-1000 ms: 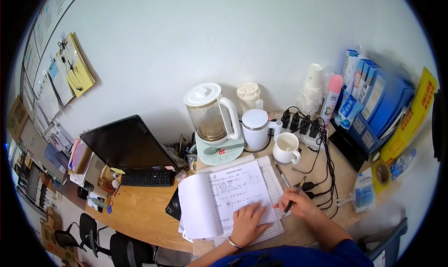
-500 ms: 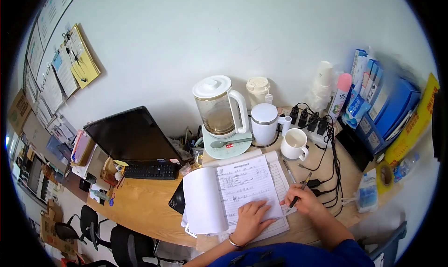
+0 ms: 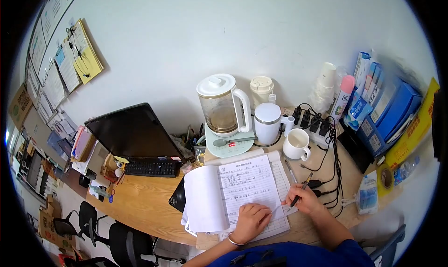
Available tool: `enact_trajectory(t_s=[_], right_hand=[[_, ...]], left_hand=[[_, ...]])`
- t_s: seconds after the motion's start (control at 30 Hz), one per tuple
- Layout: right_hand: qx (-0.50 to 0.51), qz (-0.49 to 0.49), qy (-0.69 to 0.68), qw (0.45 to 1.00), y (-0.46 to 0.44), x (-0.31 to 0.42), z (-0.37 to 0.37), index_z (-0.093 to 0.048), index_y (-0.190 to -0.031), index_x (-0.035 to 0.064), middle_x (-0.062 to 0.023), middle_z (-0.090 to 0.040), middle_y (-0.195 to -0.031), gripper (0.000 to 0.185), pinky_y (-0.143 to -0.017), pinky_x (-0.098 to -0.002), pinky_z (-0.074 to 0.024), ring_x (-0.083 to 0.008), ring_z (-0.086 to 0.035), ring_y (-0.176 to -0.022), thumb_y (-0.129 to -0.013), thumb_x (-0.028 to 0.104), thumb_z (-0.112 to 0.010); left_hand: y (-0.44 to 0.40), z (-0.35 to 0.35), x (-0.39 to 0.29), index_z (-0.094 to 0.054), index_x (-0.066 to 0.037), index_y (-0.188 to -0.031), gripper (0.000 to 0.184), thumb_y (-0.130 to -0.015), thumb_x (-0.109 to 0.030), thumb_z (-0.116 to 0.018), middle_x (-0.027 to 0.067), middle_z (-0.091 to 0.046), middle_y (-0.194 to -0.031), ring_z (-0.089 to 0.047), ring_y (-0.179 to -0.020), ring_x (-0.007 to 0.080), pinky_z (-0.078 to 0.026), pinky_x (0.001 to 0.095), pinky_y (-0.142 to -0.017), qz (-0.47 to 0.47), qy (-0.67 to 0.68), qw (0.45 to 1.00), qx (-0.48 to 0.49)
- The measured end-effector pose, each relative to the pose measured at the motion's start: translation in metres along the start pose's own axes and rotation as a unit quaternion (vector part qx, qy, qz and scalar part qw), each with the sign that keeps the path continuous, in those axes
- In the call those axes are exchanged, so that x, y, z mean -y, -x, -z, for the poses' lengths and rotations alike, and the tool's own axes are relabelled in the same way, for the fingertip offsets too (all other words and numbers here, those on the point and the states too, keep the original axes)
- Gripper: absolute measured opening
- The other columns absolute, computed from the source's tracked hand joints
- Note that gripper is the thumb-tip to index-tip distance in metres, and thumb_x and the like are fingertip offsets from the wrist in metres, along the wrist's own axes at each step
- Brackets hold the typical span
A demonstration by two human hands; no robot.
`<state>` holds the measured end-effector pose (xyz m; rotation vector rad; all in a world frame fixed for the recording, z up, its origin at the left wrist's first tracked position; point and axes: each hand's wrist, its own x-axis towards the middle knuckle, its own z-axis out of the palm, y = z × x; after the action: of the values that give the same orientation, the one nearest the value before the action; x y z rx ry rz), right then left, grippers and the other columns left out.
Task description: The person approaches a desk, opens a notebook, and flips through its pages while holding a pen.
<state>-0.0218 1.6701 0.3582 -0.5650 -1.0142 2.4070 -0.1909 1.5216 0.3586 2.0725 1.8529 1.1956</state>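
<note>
I'm looking at an office: a monitor (image 3: 135,132), keyboard (image 3: 151,168), blue binders (image 3: 394,109) and swivel chairs (image 3: 126,243) are surrounding a wooden tabletop (image 3: 149,204).

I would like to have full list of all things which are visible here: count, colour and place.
Notebook: 1, white, under left hand
Black pen: 1, in right hand
Glass kettle: 1, clear and white, on pale-green base
Spoon: 1, grey, on base
Mugs: 2, white, right of kettle
Paper cups: count unclear, white, by wall
Spray can: 1, pink and white, by binders
Binders: several, blue, right
Power strip: 1, white, behind mugs
Monitor, keyboard: 1 each, black, left
Clipboards: several, yellow and white, left wall
Chairs: at least 2, black, lower left
Other small items: too unclear
Hands: left on page, right holding pen
</note>
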Motion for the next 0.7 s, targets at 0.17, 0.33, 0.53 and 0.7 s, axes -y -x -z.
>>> enact_trajectory(t_s=[0.17,0.33,0.53,0.7], right_hand=[[-0.001,0.002,0.005,1.000,-0.0008,-0.0010,0.0016,-0.051,-0.067,0.0066,-0.0027,-0.051,-0.062,0.025,-0.081,-0.0437,-0.0485,-0.0167,-0.056,-0.065,-0.090,0.015,-0.051],[-0.005,-0.003,0.009,1.000,-0.0016,-0.0001,0.0016,-0.052,-0.067,0.0067,-0.0028,-0.051,-0.062,0.024,-0.081,-0.0439,-0.0487,-0.0172,-0.057,-0.066,-0.090,0.015,-0.051],[-0.008,-0.007,0.010,1.000,-0.0022,-0.0012,0.0042,-0.052,-0.067,0.0072,-0.0024,-0.051,-0.061,0.025,-0.081,-0.0441,-0.0485,-0.0171,-0.057,-0.066,-0.091,0.015,-0.050],[-0.002,-0.008,0.019,1.000,-0.0014,-0.0008,0.0034,-0.051,-0.066,0.0077,-0.0019,-0.050,-0.061,0.026,-0.080,-0.0436,-0.0485,-0.0168,-0.056,-0.066,-0.091,0.015,-0.050]], left_hand=[[-0.0013,0.0021,-0.0014,-0.064,-0.009,-0.084,0.013,-0.073,-0.014,-0.071,0.0009,-0.063,-0.091,-0.055,-0.089,0.0191,-0.037,0.0327,-0.078,0.002,-0.001,1.000,0.009],[-0.0015,0.0020,-0.0010,-0.064,-0.009,-0.083,0.013,-0.073,-0.014,-0.071,0.0008,-0.063,-0.091,-0.055,-0.089,0.0190,-0.037,0.0324,-0.077,0.007,0.001,1.000,0.013],[-0.0011,0.0010,-0.0002,-0.064,-0.009,-0.081,0.011,-0.074,-0.015,-0.071,0.0000,-0.063,-0.091,-0.055,-0.088,0.0185,-0.037,0.0322,-0.076,0.008,0.000,1.000,0.016],[-0.0010,0.0002,0.0001,-0.064,-0.009,-0.080,0.010,-0.074,-0.015,-0.070,-0.0002,-0.064,-0.090,-0.056,-0.087,0.0183,-0.037,0.0323,-0.077,0.009,-0.006,1.000,0.015]])
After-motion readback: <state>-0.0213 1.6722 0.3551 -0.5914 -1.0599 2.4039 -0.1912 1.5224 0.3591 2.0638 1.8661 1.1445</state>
